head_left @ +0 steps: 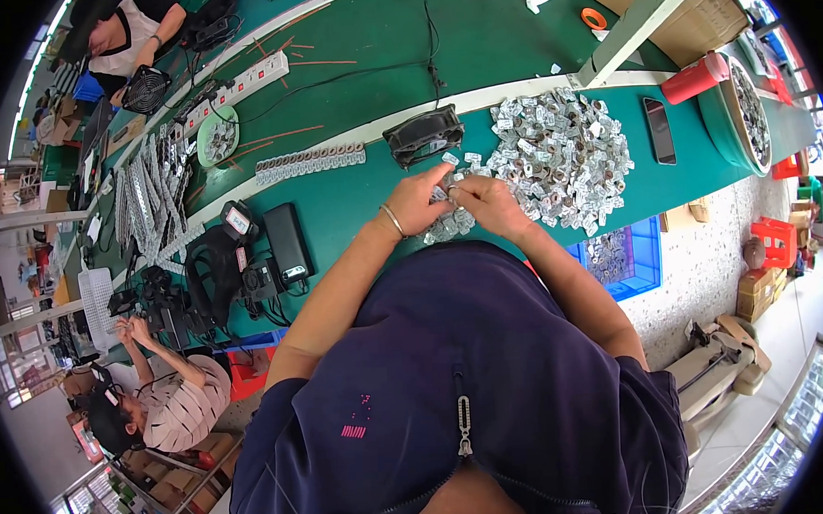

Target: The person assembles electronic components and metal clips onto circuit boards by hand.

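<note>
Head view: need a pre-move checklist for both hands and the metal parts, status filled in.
1. Both hands at the parts: ok, left hand and right hand close together over small metal parts.
2. Grip on a single part: cannot tell, too small and partly hidden.
3. Loose pile within reach: ok, beside the right hand.
4. Row of parts lined up: ok, left of the fan.
5. Fan well away from hands: not ok, just beyond the left hand.
6. Phone apart from pile: ok.
</note>
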The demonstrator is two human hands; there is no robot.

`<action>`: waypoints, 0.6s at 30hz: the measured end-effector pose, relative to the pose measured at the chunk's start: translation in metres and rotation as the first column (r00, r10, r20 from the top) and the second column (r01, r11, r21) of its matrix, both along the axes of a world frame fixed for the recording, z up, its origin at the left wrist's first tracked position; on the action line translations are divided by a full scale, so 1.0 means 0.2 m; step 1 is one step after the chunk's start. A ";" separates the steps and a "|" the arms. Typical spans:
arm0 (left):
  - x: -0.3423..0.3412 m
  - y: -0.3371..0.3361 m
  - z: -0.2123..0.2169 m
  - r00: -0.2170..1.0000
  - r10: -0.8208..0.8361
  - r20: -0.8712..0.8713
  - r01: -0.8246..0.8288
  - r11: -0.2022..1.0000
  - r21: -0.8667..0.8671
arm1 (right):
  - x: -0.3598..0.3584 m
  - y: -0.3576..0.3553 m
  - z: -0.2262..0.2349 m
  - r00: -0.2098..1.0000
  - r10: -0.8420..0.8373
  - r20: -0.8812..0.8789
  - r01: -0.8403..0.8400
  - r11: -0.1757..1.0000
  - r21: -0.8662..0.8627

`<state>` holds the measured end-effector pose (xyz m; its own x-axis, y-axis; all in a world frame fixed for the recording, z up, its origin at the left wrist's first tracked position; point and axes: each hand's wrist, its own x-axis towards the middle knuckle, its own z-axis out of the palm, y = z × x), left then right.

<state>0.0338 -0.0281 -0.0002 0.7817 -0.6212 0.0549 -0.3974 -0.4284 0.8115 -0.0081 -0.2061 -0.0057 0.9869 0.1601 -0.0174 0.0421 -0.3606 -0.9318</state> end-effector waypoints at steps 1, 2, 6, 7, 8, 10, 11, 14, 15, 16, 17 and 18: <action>0.00 0.00 0.01 0.999 -0.041 0.008 0.041 0.999 0.007 | 0.01 0.01 0.01 0.997 0.077 0.024 -0.077 0.997 -0.029; 0.00 0.00 0.02 0.997 -0.082 0.015 0.082 0.997 0.014 | 0.01 0.01 0.02 0.996 0.081 0.025 -0.080 0.996 -0.028; 0.01 0.01 0.05 0.985 -0.159 -0.074 0.165 0.982 0.091 | 0.03 0.02 0.04 0.976 0.171 -0.132 -0.171 0.985 0.009; 0.01 0.02 0.05 0.980 -0.161 -0.112 0.172 0.981 0.092 | 0.03 0.02 0.04 0.963 0.210 -0.169 -0.216 0.976 -0.016; 0.01 0.02 0.06 0.975 -0.164 -0.151 0.179 0.979 0.092 | 0.03 0.02 0.04 0.962 0.212 -0.170 -0.218 0.976 -0.016; 0.01 0.04 0.05 0.969 -0.158 -0.192 0.171 0.984 0.055 | 0.04 0.03 0.04 0.960 0.279 0.010 -0.276 0.956 -0.102; 0.01 0.04 0.05 0.960 -0.155 -0.233 0.163 0.986 0.017 | 0.04 0.04 0.04 0.960 0.279 0.010 -0.277 0.956 -0.102; 0.01 0.04 0.09 0.975 -0.119 -0.188 0.102 0.990 -0.096 | 0.06 0.04 0.09 0.975 0.220 -0.027 -0.221 0.971 -0.092; 0.02 0.05 0.07 0.975 -0.116 -0.188 0.099 0.990 -0.096 | 0.07 0.03 0.10 0.976 0.183 -0.121 -0.191 0.979 -0.066; 0.05 0.07 0.05 0.960 -0.112 -0.256 0.125 0.991 0.039 | 0.07 0.03 0.10 0.966 0.146 -0.215 -0.159 0.986 -0.043; 0.06 0.09 0.02 0.942 -0.097 -0.323 0.159 0.973 0.170 | 0.07 0.03 0.10 0.965 0.149 -0.215 -0.162 0.986 -0.042; 0.06 0.09 0.05 0.941 -0.099 -0.324 0.162 0.972 0.171 | 0.07 0.02 0.09 0.965 0.163 -0.205 -0.179 0.982 -0.062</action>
